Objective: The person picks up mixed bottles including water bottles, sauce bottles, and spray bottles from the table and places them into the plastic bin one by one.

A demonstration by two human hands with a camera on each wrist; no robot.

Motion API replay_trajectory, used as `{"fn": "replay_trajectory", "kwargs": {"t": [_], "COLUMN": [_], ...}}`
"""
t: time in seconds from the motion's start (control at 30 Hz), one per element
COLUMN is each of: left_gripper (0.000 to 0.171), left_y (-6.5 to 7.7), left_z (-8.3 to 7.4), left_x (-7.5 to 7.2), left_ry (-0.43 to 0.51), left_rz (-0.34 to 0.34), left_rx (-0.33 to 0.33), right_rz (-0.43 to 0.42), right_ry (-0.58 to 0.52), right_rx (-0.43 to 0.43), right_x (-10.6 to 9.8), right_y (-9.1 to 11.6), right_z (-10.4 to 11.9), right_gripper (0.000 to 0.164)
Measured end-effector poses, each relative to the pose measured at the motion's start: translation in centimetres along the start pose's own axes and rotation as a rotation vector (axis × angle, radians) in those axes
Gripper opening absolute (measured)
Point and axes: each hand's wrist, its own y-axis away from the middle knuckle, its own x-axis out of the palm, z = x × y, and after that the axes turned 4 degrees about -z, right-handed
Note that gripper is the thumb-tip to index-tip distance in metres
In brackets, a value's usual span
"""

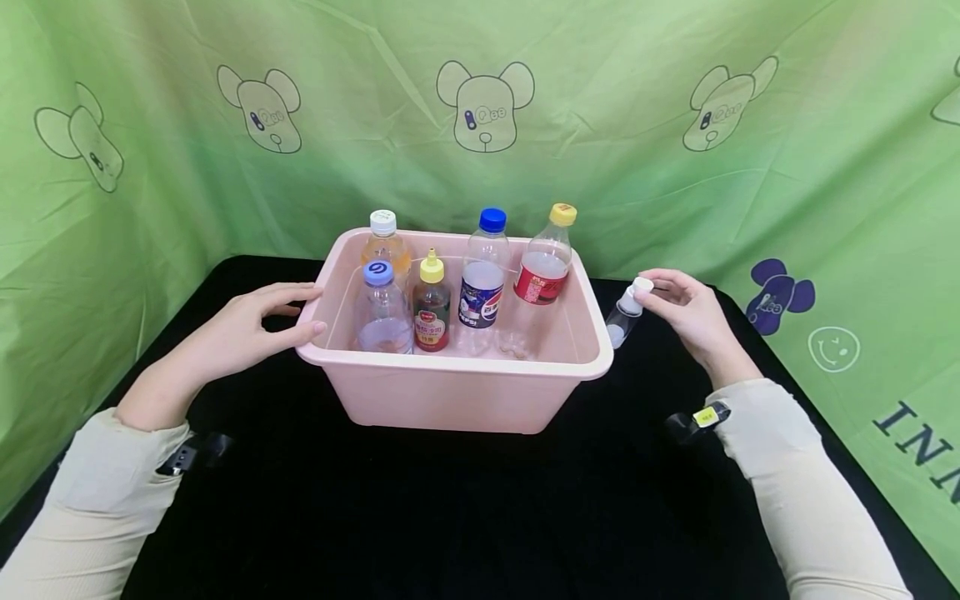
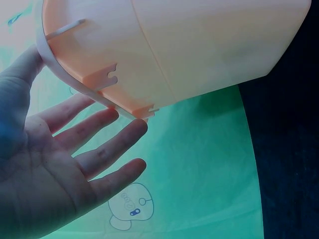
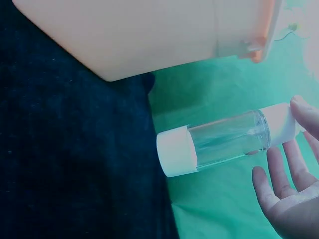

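A pink plastic tub (image 1: 450, 392) stands in the middle of the black cloth, with several bottles upright inside. My left hand (image 1: 240, 329) touches the tub's left rim, its thumb over the edge; in the left wrist view its fingers (image 2: 107, 152) are spread and nearly straight. Outside the tub's right end, my right hand (image 1: 693, 317) pinches a small clear bottle (image 3: 227, 141) by its white cap. That bottle leans at a slant and has a white lower end. In the head view, part of it is hidden behind the tub's rim.
Inside the tub are a white-capped amber bottle (image 1: 386, 246), a blue-capped clear bottle (image 1: 381, 312), a yellow-topped sauce bottle (image 1: 432, 308), a Pepsi bottle (image 1: 481, 292) and a red-labelled, yellow-capped bottle (image 1: 542, 275). A green printed curtain (image 1: 592, 150) surrounds the table's back and sides.
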Motion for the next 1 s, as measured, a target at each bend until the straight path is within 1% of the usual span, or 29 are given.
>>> {"fn": "replay_trajectory", "kwargs": {"t": [0.2, 0.47, 0.7, 1.0], "left_gripper": [0.055, 0.055, 0.055, 0.054], "left_y": [0.0, 0.0, 0.0, 0.0], "left_z": [0.0, 0.0, 0.0, 0.1], "left_x": [0.0, 0.0, 0.0, 0.1], "left_ry": [0.005, -0.002, -0.001, 0.002], "left_rz": [-0.001, 0.003, 0.001, -0.011], "left_rx": [0.003, 0.003, 0.003, 0.007], "right_rz": [-0.017, 0.003, 0.03, 0.042], "right_ry": [0.024, 0.007, -0.04, -0.025], "right_rx": [-0.007, -0.031, -0.06, -0.103], "right_x": [0.1, 0.3, 0.6, 1.1], "right_y": [-0.2, -0.7, -1.0, -1.1], "right_z": [1.7, 3.8, 5.4, 7.1], "right_gripper": [0.028, 0.03, 0.03, 0.028]}}
